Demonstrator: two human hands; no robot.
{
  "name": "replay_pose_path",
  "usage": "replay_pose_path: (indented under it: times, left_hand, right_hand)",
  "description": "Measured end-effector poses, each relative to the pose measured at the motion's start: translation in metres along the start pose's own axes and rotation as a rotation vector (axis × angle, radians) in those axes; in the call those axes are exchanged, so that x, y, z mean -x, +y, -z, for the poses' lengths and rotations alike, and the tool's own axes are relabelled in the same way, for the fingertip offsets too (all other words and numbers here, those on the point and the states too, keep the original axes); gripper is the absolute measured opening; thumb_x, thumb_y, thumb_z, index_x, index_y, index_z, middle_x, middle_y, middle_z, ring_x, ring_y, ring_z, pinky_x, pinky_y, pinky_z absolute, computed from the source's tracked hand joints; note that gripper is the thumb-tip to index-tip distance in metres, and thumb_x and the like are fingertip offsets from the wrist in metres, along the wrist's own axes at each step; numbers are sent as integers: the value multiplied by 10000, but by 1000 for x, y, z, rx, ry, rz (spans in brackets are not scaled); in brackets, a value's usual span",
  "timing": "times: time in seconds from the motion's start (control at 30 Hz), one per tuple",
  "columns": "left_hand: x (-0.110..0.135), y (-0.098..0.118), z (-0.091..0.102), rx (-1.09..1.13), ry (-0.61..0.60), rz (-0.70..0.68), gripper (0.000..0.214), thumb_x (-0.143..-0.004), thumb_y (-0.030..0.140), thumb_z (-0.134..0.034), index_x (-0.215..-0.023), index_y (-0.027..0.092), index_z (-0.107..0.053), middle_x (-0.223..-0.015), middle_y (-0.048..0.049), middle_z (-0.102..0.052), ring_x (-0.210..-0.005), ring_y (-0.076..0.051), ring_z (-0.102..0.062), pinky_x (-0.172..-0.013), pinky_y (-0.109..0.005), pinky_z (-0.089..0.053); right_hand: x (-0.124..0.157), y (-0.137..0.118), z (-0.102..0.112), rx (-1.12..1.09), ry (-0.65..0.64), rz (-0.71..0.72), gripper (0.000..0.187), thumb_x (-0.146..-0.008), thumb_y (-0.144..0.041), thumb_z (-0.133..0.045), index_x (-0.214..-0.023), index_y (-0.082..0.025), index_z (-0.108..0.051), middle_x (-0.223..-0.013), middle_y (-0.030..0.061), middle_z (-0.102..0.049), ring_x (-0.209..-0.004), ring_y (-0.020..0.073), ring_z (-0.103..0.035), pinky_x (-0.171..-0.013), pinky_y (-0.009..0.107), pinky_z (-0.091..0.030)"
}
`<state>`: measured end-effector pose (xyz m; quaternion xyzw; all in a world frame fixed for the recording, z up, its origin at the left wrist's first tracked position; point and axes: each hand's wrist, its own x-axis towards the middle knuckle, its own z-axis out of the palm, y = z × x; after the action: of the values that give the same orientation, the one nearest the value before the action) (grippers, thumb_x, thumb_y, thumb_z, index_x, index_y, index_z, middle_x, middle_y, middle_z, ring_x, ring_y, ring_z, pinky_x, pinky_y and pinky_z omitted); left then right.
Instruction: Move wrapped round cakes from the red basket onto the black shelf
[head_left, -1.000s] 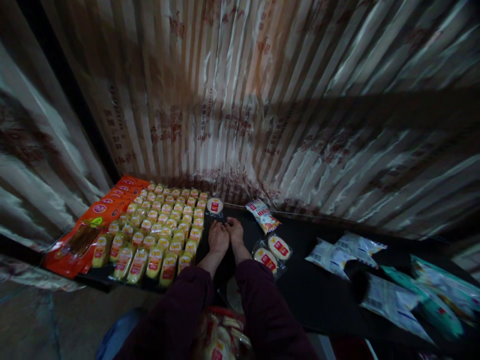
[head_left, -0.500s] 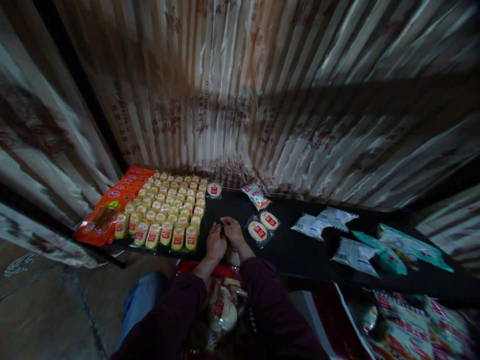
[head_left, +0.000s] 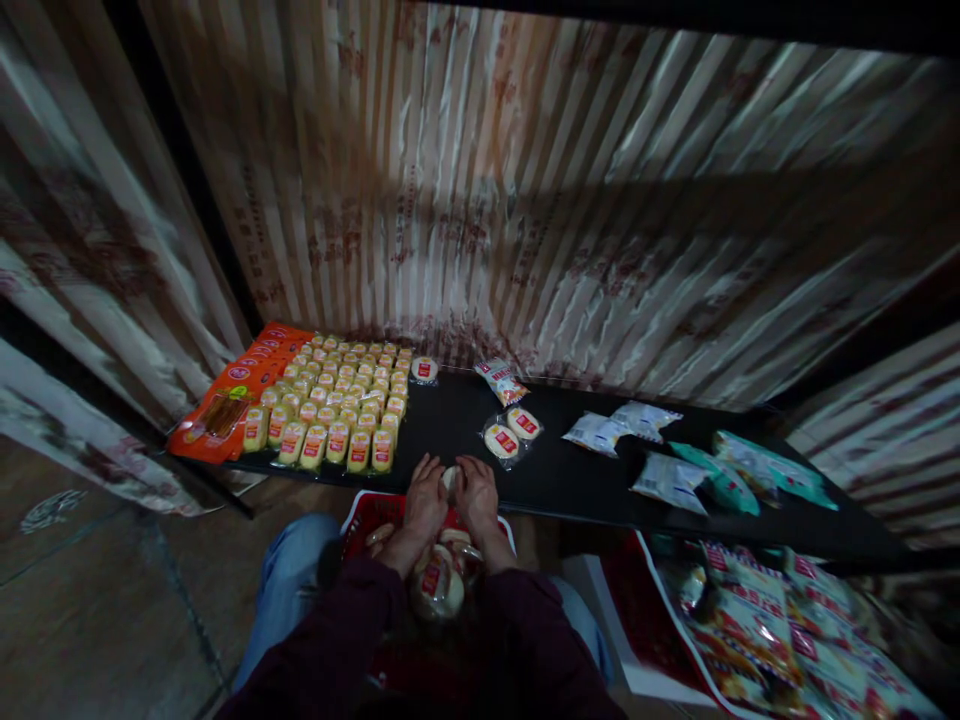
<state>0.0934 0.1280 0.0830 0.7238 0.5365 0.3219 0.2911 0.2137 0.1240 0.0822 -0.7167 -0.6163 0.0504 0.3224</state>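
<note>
Between my two hands, at the shelf's front edge, is a pale round wrapped cake, partly covered by fingers. My left hand has its fingers closed on the cake's left side, and my right hand grips it from the right. Just below, a red box between my knees holds several wrapped round cakes. On the black shelf, a twin pack of white round cakes lies to the right of my hands. A single round cake sits behind, near the curtain.
Rows of small yellow wrapped cakes fill the shelf's left, beside an orange packet. A snack bag stands at the back. Silver bags and green bags lie to the right. Another box with snack bags is lower right.
My hands have drawn back toward me and slightly apart, so the pale round cake shows between them. The view has tilted, exposing more of the red box.
</note>
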Motion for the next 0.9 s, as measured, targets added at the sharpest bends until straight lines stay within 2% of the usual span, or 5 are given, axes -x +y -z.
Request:
replay_pose_path:
  times: [0.27,0.47,0.6,0.73,0.9]
  left_hand:
    - [28,-7,2,44,153,16,269,-855,95,-443,-993,154,-667,-1175,-117,-657,-1222,-229,-531,-1071,-459,-434]
    - [42,5,8,63,292,170,170,-810,80,-488,-825,181,-625,-946,-74,-606,-961,-212,-555,-914,-388,-481]
    - [44,5,5,135,349,280,144,-791,66,-512,-780,172,-608,-963,-70,-564,-932,-186,-570,-912,-358,-473]
    - [43,-5,-1,258,269,516,132,-798,89,-563,-898,149,-625,-967,-85,-641,-947,-179,-609,-927,-329,-471]
    - [44,-13,-7,573,101,633,170,-820,88,-521,-902,153,-655,-987,-91,-714,-849,-147,-663,-768,-232,-506]
  right_hand:
    - [31,-6,-14,-166,96,9,379,-895,-258,-393,-1092,-138,-693,-1134,147,-677,-1092,243,-558,-996,424,-453]
    - [38,-7,-19,-319,96,8,354,-880,-308,-430,-1082,-160,-681,-1140,139,-677,-1110,242,-556,-1013,443,-442]
    - [42,-5,-25,-325,105,-16,383,-864,-334,-449,-1113,-134,-659,-1165,164,-663,-1130,258,-544,-1021,467,-433]
    - [47,-2,-33,-312,144,-29,407,-856,-364,-459,-1140,-137,-641,-1206,166,-640,-1167,273,-517,-1040,493,-410]
    - [53,-3,-35,-289,162,-37,403,-860,-355,-468,-1151,-130,-633,-1217,170,-626,-1176,275,-504,-1043,488,-404]
